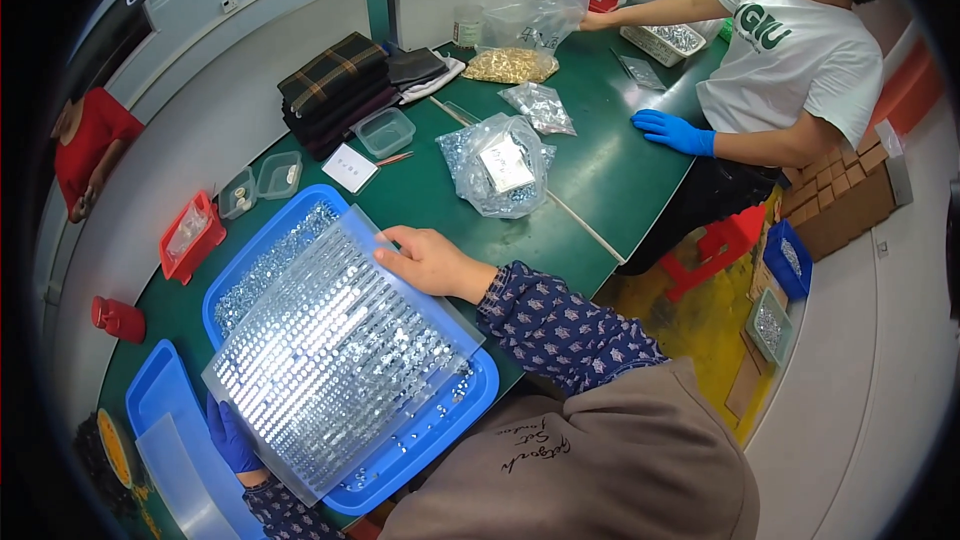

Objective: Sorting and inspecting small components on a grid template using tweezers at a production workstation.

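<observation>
Both my hands hold a clear plastic plate (pixel 330 360) tilted over a blue tray (pixel 485 380). Rows of small shiny clear gems cover much of the plate. My right hand (pixel 430 260), bare, grips its far right edge, thumb on top. At the near left edge my left hand (pixel 232 435), in a blue glove, is closed on the plate, its fingers partly hidden. Loose clear gems (pixel 270 265) are heaped at the tray's far end, and a few lie scattered near its front right.
At left are a second blue tray (pixel 165 370) with a clear sheet in it, a red jar (pixel 118 320) and a red bin (pixel 192 238). Gem bags (pixel 500 165) and folded cloth (pixel 335 90) stand farther back. Across the table sits a person (pixel 790 50) wearing a blue glove.
</observation>
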